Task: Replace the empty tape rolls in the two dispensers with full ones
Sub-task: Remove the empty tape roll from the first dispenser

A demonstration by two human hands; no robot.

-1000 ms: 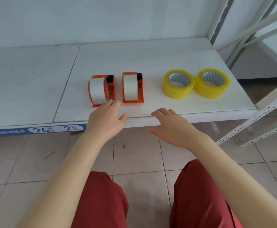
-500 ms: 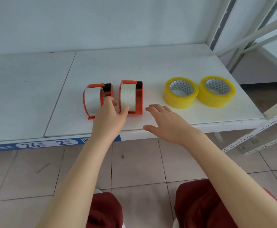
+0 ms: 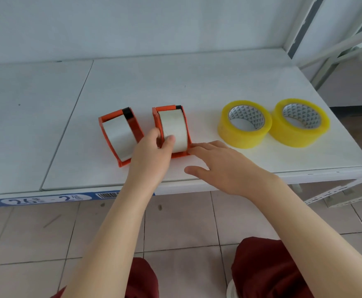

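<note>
Plainly, the left hand (image 3: 152, 153) grips the right dispenser (image 3: 188, 131); its thumb presses on the curved face of the pale, empty roll (image 3: 173, 123) seated in that dispenser, while its fingers curl over the orange wall on the roll's left side; whether they reach the roll's core cannot be told. The right hand (image 3: 223, 166) lies flat and spread, its fingers straight; the fingertips touch the near right corner of the same dispenser's base, and the thumb is stretched out apart from them, over the shelf (image 3: 175, 82).

Just beside the left hand stands the left dispenser (image 3: 136, 127), also orange with a black strip at its far end, turned a little askew; it carries its own pale roll (image 3: 117, 132), and no hand touches it. To the right of the right hand two full yellow rolls lie flat on the shelf, touching each other; the nearer yellow roll (image 3: 238, 137) sits close to the right dispenser, the farther yellow roll (image 3: 292, 136) near the shelf's right end.

Along the shelf's front edge runs a blue label strip (image 3: 36, 198); below are a tiled floor (image 3: 186, 222) and dark red trousers (image 3: 261, 265).
</note>
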